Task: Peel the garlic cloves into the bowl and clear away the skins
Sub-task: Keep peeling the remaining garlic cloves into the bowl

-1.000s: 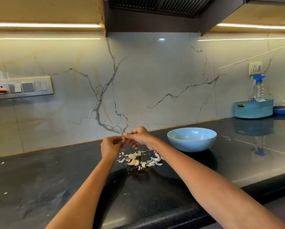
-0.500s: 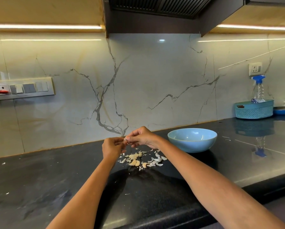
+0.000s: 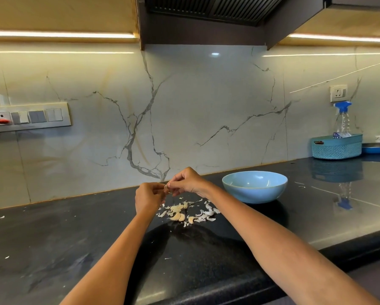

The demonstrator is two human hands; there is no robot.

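Both hands are up over the black countertop (image 3: 63,238), pinching one small garlic clove (image 3: 166,187) between them: left hand (image 3: 148,198) has its fingers curled round it, right hand (image 3: 185,180) nips it with thumb and fingertips. Right below sits a messy pile of skins (image 3: 207,213) and a few garlic cloves (image 3: 177,216). The blue bowl (image 3: 254,187) is just to the right; can't tell if anything's in it.
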